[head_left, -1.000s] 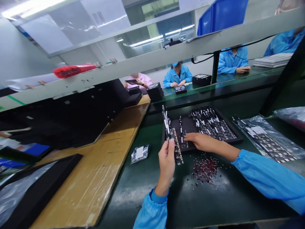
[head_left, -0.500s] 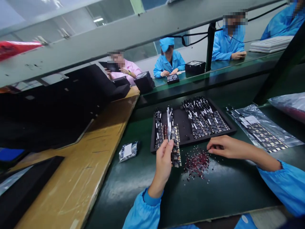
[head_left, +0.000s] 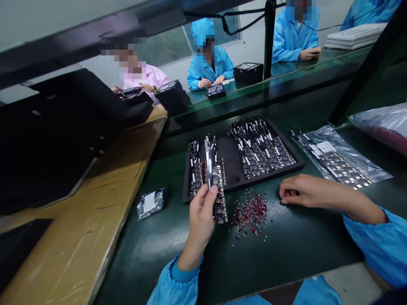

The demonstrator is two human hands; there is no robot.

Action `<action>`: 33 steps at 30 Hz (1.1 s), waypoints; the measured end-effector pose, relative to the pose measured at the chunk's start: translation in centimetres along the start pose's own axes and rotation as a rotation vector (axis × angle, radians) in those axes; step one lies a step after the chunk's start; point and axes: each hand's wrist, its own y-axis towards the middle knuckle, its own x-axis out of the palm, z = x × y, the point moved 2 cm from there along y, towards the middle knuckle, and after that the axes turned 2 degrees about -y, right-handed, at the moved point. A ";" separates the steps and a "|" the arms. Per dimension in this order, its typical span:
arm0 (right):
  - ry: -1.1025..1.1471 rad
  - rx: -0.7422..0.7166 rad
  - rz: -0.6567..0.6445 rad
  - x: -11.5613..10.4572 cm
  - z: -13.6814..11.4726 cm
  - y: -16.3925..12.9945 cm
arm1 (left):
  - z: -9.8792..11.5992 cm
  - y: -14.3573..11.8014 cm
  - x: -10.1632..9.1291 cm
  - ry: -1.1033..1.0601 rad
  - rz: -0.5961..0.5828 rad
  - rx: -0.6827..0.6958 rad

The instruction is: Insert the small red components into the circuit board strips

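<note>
Pinching circuit boards (head_left: 220, 207), the left hand (head_left: 202, 214) is closed; right hand (head_left: 302, 191) (half-curled, contents unclear) sits near scattered bits (head_left: 252, 213).

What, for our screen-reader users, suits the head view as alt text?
The left hand holds circuit boards by a black tray of similar boards; the curled right hand is near tiny scattered pieces on a green table.
</note>
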 end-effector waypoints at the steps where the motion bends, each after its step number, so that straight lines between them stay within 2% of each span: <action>1: -0.016 0.016 -0.001 -0.1 -0.1 -0.2 | 0.0 0.0 0.0 0.003 -0.001 0.000; 5: -0.147 0.080 -0.011 -0.3 -1.6 -0.8 | -0.1 -0.1 0.0 0.011 -0.012 -0.007; 10: -0.384 0.138 -0.006 0.7 -4.2 -0.6 | -0.2 0.0 -0.1 0.036 -0.020 0.011; 15: -0.453 0.173 0.072 1.6 -3.8 0.1 | -0.3 0.1 -0.2 0.056 -0.037 0.010; 17: -0.413 0.147 0.171 1.4 -3.1 0.3 | -0.3 0.1 -0.2 0.063 -0.043 0.010; 19: -0.304 0.058 0.326 0.8 -2.6 0.3 | -0.2 0.1 -0.2 0.077 -0.044 0.014; 21: -0.180 -0.034 0.422 0.2 -2.4 0.4 | -0.1 0.1 -0.1 0.095 -0.048 0.015; 23: -0.093 -0.070 0.361 -0.2 -2.5 0.7 | -0.1 0.1 -0.1 0.107 -0.052 0.011; 26: 0.015 -0.069 0.130 -0.6 -2.6 1.4 | -0.2 0.1 0.0 0.111 -0.046 0.003; 28: 0.091 -0.098 0.031 -0.6 -2.7 1.8 | -0.2 0.0 0.0 0.114 -0.047 -0.010; 33: 0.369 -0.149 0.031 0.2 -2.8 2.6 | -0.1 -0.6 0.3 0.119 -0.085 -0.014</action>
